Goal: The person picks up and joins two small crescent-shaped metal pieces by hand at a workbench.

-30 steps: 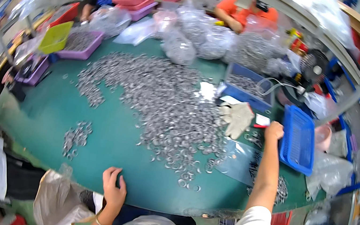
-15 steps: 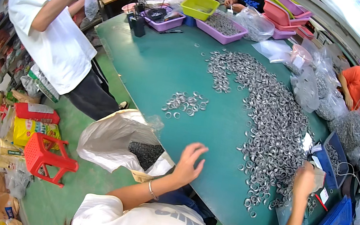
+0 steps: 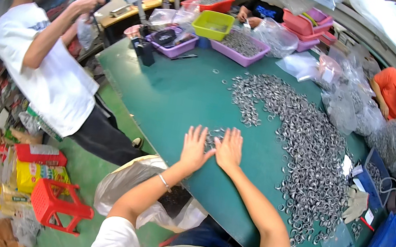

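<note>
My left hand (image 3: pixel 195 146) lies flat, fingers spread, gripping nothing; right hand (image 3: pixel 229 148) same, just beside it. A small cluster of metal rings (image 3: pixel 215 136) sits between and under the palms. Risk, imo: rings slip past the near edge toward the open plastic bag (image 3: pixel 137 186) below. Green table (image 3: pixel 182 94); big ring pile (image 3: pixel 305 141) to the right; busy workshop w/ trays beyond.

Both arms reach up from the bottom of the view, bare to the short white sleeves. The left hand (image 3: pixel 195 146) lies flat, palm down, near the front edge of the table (image 3: pixel 171 93), with its fingers (image 3: pixel 195 133) spread wide. A thin band sits on the left wrist. The right hand (image 3: pixel 229 148) lies flat just beside it, fingers close together. The two thumbs almost touch.
</note>
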Action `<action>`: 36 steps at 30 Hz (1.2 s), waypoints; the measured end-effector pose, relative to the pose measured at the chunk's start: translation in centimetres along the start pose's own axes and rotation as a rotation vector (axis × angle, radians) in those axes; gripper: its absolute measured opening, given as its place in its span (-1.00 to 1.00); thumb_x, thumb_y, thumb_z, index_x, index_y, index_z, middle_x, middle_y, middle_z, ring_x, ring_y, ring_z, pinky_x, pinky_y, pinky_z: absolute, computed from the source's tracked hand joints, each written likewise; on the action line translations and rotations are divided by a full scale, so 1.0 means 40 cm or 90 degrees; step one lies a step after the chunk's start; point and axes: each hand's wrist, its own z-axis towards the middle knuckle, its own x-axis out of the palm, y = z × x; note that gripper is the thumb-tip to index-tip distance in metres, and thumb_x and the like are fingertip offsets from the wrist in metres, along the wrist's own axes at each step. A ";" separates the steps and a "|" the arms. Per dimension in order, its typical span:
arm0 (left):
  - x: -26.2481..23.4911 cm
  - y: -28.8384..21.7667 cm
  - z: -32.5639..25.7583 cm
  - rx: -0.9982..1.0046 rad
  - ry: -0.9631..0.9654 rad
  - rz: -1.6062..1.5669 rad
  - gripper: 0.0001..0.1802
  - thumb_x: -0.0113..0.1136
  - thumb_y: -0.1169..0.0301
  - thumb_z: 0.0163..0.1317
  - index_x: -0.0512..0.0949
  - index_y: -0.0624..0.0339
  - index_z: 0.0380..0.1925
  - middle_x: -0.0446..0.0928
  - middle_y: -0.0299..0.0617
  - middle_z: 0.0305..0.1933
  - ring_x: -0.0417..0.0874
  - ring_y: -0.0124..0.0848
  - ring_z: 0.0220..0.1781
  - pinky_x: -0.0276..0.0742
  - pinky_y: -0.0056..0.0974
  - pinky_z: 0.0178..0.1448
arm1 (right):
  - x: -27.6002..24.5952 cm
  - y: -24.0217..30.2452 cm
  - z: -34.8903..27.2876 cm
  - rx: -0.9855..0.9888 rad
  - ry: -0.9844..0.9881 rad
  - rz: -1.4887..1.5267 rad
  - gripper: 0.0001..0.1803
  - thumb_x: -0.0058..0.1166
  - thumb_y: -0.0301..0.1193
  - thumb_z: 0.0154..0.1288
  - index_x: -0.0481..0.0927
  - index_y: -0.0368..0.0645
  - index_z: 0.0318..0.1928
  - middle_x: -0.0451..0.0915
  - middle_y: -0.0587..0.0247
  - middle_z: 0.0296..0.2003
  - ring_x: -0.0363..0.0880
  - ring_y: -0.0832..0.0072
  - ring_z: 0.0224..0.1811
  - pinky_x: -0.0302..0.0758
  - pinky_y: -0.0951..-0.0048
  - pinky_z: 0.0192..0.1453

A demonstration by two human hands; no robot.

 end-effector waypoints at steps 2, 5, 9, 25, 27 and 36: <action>-0.003 0.032 0.026 0.018 -0.006 0.000 -0.19 0.21 0.16 0.01 0.14 0.32 0.21 0.08 0.17 0.28 -0.02 0.15 0.35 -0.05 0.11 0.36 | 0.033 0.037 0.048 -0.029 -0.034 0.050 -0.33 -0.28 -0.05 0.31 0.23 -0.43 0.16 0.16 -0.23 0.22 0.00 0.00 0.34 -0.07 0.12 0.38; 0.006 0.097 0.060 0.100 -0.032 0.016 -0.30 0.10 0.34 0.04 0.14 0.37 0.18 0.11 0.22 0.24 0.05 0.18 0.31 -0.03 0.10 0.35 | 0.095 0.103 0.099 -0.036 -0.089 0.104 -0.41 -0.23 -0.10 0.30 0.31 -0.41 0.08 0.25 -0.15 0.18 0.10 0.06 0.31 0.00 0.10 0.36; 0.028 0.088 0.118 0.067 -0.036 -0.046 -0.40 -0.04 0.40 0.13 0.12 0.35 0.18 0.11 0.16 0.25 0.03 0.19 0.32 -0.08 0.16 0.34 | 0.101 0.086 0.166 -0.054 -0.132 0.299 -0.48 -0.18 -0.17 0.29 0.33 -0.36 0.07 0.30 -0.14 0.12 0.15 0.01 0.25 0.04 0.09 0.34; 0.191 -0.543 0.233 0.345 0.153 -0.329 -0.34 0.06 0.16 0.18 0.12 0.07 0.26 0.08 -0.02 0.32 -0.01 0.11 0.36 -0.08 0.26 0.31 | -0.414 -0.403 -0.323 0.309 -0.149 -0.247 -0.29 -0.01 0.13 0.09 0.37 -0.03 0.15 0.10 -0.27 0.22 -0.05 -0.22 0.30 -0.04 -0.19 0.27; 0.245 -0.574 0.247 0.363 0.177 -0.289 -0.38 0.04 0.09 0.17 0.21 0.02 0.22 0.12 -0.05 0.31 0.01 0.05 0.36 -0.09 0.23 0.32 | -0.385 -0.382 -0.329 0.258 -0.188 -0.212 -0.26 0.02 0.16 0.03 0.38 -0.04 0.14 0.11 -0.24 0.21 0.08 -0.16 0.22 0.07 -0.12 0.21; 0.170 -0.517 0.092 0.425 0.205 -0.327 -0.64 0.04 0.35 0.16 0.43 0.12 -0.02 0.32 -0.02 0.04 0.28 -0.06 0.11 0.19 -0.10 0.23 | -0.387 -0.299 -0.460 0.057 -0.117 -0.169 -0.36 0.18 -0.07 -0.01 0.38 -0.04 0.09 0.20 0.09 0.17 0.11 -0.03 0.20 0.09 -0.10 0.20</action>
